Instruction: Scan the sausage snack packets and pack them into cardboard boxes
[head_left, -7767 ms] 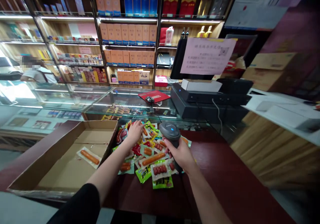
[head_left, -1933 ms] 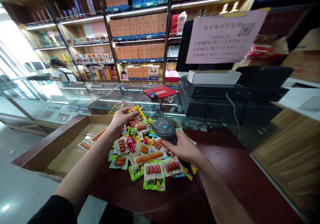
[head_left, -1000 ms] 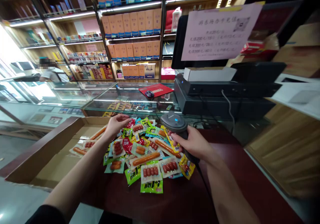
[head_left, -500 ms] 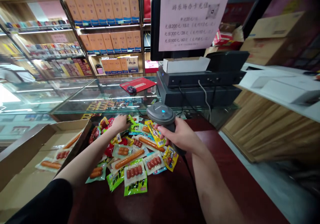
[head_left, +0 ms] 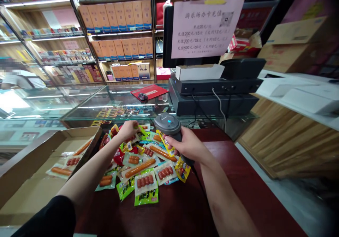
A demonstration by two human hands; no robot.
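My right hand (head_left: 189,145) is closed round the handle of a grey barcode scanner (head_left: 167,123), which shows a blue light on top. Its head hangs over the far right part of a pile of packaged sausages (head_left: 140,164) on a dark red table. At the back of the pile, my left hand (head_left: 129,129) pinches a green snack packet (head_left: 144,134); its fingertips are partly hidden. Yellow packets (head_left: 182,169) lie below the scanner. A clear pack of small red sausages (head_left: 145,182) rests on a green packet at the near edge of the pile.
An open cardboard box (head_left: 31,191) with a few sausage packs stands at left. Behind the table are a glass counter (head_left: 87,104), a mouse on a red mat (head_left: 150,91), and a monitor bearing a pink notice (head_left: 203,28). Another person (head_left: 19,76) is at far left.
The camera view has shifted slightly. My left hand has drawn the green packet a little, and the scanner head has tilted and moved slightly left relative to my right hand's surroundings.
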